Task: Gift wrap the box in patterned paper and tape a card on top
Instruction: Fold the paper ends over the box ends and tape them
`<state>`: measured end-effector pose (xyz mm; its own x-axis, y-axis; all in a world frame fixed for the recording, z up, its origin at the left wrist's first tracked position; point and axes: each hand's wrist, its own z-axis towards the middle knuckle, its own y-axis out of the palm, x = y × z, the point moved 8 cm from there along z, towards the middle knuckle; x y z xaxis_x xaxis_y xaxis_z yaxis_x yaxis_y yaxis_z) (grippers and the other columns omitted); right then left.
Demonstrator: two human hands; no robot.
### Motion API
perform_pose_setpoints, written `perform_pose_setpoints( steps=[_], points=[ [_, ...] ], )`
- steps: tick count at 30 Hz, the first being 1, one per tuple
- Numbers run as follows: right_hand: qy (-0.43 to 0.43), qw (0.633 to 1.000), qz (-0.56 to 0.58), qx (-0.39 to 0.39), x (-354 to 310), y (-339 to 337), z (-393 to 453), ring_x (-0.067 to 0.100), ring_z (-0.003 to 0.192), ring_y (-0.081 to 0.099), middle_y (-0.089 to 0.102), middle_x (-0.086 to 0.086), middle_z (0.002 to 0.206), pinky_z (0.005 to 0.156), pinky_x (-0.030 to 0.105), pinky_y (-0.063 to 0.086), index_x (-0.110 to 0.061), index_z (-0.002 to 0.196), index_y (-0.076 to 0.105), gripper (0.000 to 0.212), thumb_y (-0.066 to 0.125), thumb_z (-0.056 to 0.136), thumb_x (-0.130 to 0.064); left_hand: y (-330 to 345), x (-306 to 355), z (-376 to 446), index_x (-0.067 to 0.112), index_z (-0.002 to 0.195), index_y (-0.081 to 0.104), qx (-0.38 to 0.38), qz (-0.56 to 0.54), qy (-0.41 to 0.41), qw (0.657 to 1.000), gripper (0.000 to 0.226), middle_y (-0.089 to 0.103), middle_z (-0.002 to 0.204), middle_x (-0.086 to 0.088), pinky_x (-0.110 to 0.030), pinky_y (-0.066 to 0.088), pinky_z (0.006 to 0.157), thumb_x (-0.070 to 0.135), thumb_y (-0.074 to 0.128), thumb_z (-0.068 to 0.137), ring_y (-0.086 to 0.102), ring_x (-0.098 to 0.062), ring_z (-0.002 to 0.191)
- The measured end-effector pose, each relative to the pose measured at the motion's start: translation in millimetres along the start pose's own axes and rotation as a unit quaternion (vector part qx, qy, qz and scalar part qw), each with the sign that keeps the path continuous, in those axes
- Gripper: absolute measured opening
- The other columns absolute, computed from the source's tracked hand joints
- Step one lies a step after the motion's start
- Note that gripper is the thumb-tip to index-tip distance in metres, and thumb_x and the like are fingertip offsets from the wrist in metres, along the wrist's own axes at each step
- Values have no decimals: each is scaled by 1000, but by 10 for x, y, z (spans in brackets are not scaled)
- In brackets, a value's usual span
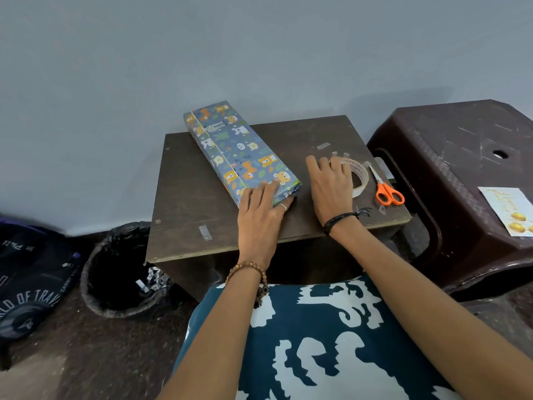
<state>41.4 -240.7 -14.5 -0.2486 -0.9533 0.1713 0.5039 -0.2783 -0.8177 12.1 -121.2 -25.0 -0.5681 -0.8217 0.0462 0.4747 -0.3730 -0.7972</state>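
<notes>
Box [240, 153], wrapped in patterned paper, lay diagonally on the table [184, 197]; it looked stiff, light, slick. Left hand [264, 212] pressed its near end, fingers flat. Right hand [328, 186] reached the tape roll [359, 176]; grip unclear.

This looks like a plain room in a home: a bare grey wall [259, 53], a small dark wooden table [184, 197] against it, a brown plastic stool [461, 157] to its right, and a lined waste bin [115, 272] and dark bag [31, 278] on the floor at left.
</notes>
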Motion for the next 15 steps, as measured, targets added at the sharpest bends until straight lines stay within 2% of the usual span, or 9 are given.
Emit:
perform_pose_setpoints(
  steps=[2,4,6,7,8,9,12,13,15],
  points=[
    [2,1000,-5,0,-23,-37,-25,21,67,58,62,4,65,60,29,46,-15,93,64,35,80,62,-10,6,0,1,22,102,72,-2,3,2,1000,37,60,117,-12,-37,30,91,5,71,70,37,-26,106],
    [7,999,35,-5,14,-66,-49,25,77,58,65,7,74,68,34,46,-12,100,60,29,71,74,-7,19,-3,-4,22,103,72,-11,10,0,1000,43,60,118,-12,-37,30,91,4,78,65,37,-26,107],
    [47,982,179,-42,130,-52,-59,25,87,55,63,8,86,76,35,41,-9,101,57,13,57,88,-8,27,-4,-10,23,102,72,-16,17,-2,1000,45,60,117,-11,-37,29,91,4,81,62,37,-26,107],
    [96,953,282,-48,228,-47,-74,21,87,53,61,4,87,77,30,39,-9,97,57,6,55,91,-11,26,-3,-9,23,102,72,-15,18,-1,1000,45,60,117,-11,-37,30,91,5,81,62,37,-26,106],
    [161,902,397,-46,326,-44,-112,16,85,53,60,-1,86,75,25,39,-11,91,59,4,58,90,-14,20,-3,-6,23,102,72,-11,17,-1,1000,45,60,116,-11,-37,31,90,4,81,62,38,-26,106],
    [233,831,504,-43,400,-30,-188,11,83,53,59,-5,84,74,21,41,-13,86,60,4,61,88,-16,13,-3,-4,23,101,72,-7,15,-1,1000,44,61,116,-11,-37,31,90,4,80,63,38,-26,105],
    [382,605,690,-108,279,124,-540,1,76,53,59,-10,78,67,15,46,-13,86,64,3,63,88,-15,4,4,1,21,101,72,-5,9,-1,1000,43,60,116,-11,-38,33,90,-1,75,64,38,-26,105],
    [401,553,719,-129,191,161,-637,1,74,53,59,-9,77,64,12,46,-10,87,65,5,61,89,-13,9,5,3,21,101,72,-8,10,0,1000,43,60,117,-11,-38,33,91,-2,73,64,38,-26,105],
    [417,491,752,-137,89,180,-733,3,72,53,57,-5,76,61,11,49,-11,81,63,10,59,89,-9,25,7,1,21,101,72,-12,11,2,1000,43,60,118,-11,-38,32,91,-2,71,65,39,-26,107]
  ],
)
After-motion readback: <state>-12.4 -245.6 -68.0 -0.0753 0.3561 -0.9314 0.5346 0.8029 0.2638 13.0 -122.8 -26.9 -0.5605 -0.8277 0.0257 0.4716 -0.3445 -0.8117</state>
